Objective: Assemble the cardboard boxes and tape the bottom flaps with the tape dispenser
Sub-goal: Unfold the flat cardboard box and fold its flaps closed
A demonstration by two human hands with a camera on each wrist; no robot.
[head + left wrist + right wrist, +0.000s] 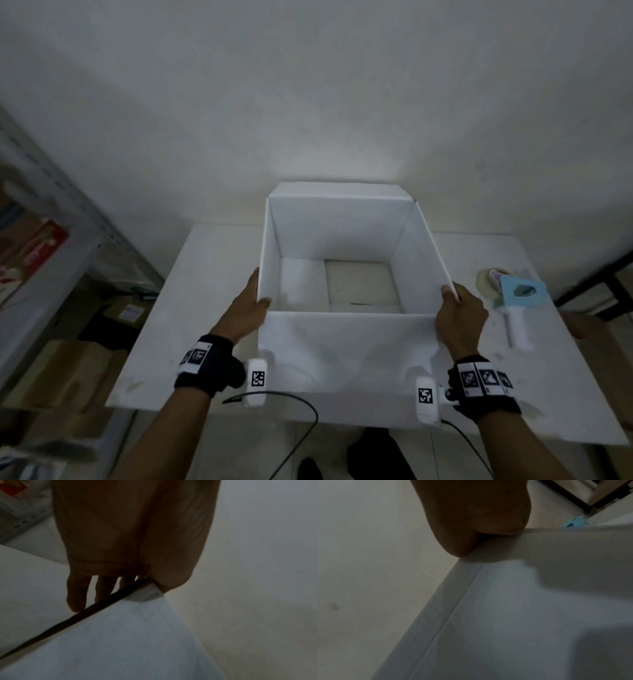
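While each hand, left hand (247, 308) and right hand (459, 313), pinches a near corner of the box (346, 240), squaring it open, the tape dispenser (513, 301) waits right of it.

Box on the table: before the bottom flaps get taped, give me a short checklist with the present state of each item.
1. Both hands on the box: ok. The left hand grips its near left corner, the right hand its near right corner.
2. Box opened into a square shape: ok, all four walls stand.
3. Bottom flaps folded shut: not ok. Looking in from above, one flap lies flat at the left and the rest looks open.
4. Bottom turned up for taping: not ok, the open side faces up.
5. Tape dispenser within reach: ok, it lies on the table right of the box, untouched.
6. Tape left on the roll: cannot tell.
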